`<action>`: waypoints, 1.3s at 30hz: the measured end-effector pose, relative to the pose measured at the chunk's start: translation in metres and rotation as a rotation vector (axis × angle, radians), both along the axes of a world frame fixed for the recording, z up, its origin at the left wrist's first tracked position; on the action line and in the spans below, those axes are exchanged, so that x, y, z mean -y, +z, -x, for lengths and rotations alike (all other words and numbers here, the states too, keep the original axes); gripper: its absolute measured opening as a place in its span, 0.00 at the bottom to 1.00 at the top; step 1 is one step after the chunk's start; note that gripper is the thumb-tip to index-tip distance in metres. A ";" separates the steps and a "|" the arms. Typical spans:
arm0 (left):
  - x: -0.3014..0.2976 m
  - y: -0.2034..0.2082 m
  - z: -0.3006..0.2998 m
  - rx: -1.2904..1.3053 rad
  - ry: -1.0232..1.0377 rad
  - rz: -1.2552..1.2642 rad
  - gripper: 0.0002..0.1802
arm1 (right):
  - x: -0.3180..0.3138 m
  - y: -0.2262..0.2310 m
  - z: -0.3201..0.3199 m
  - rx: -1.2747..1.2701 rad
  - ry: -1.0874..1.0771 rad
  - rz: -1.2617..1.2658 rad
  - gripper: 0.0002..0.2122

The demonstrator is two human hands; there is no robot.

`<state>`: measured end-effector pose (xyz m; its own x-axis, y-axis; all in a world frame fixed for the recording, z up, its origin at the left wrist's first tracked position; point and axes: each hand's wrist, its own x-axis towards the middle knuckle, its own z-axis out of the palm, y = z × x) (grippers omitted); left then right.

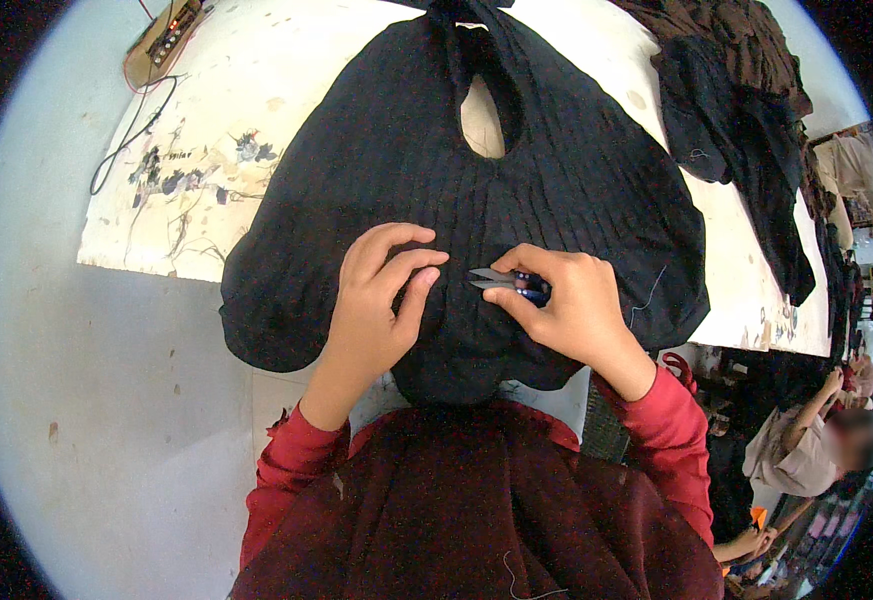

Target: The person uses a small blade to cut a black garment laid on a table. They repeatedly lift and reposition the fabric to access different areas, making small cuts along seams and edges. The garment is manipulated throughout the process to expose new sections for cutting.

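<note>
A black pleated garment (366,190) is spread over the table, its front part hanging over the near edge. Toward its far end is a narrow oval opening. My right hand (571,300) grips small thread snips (524,284), their blades parted and pointing left just above the cloth. To the left, my left hand (381,285) hovers at or on the fabric, fingers curved and apart, with nothing visible between them. A loose pale thread (649,296) lies on the garment to the right of my right hand.
The pale table (206,215) has dark scraps and threads (196,175) on its left. A power strip (161,42) with a cable sits at the far left. Dark clothes (731,100) are heaped at the far right. Another person (796,445) is at the right.
</note>
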<state>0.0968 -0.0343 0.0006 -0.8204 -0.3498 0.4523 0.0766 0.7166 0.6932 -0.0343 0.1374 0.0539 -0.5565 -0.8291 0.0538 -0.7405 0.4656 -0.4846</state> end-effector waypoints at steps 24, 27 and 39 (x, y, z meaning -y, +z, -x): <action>-0.018 -0.001 -0.001 0.036 -0.001 0.142 0.12 | 0.008 0.002 0.001 -0.105 0.048 -0.138 0.11; -0.019 0.000 -0.002 0.054 0.004 0.134 0.12 | 0.004 0.000 0.001 -0.092 0.035 -0.053 0.11; -0.013 -0.003 0.010 0.118 -0.033 0.160 0.03 | -0.001 0.006 -0.004 0.062 -0.068 -0.020 0.12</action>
<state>0.0872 -0.0214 -0.0029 -0.8807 -0.2528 0.4005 0.0273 0.8171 0.5759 -0.0305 0.1380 0.0597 -0.6137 -0.7896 0.0013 -0.6757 0.5243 -0.5181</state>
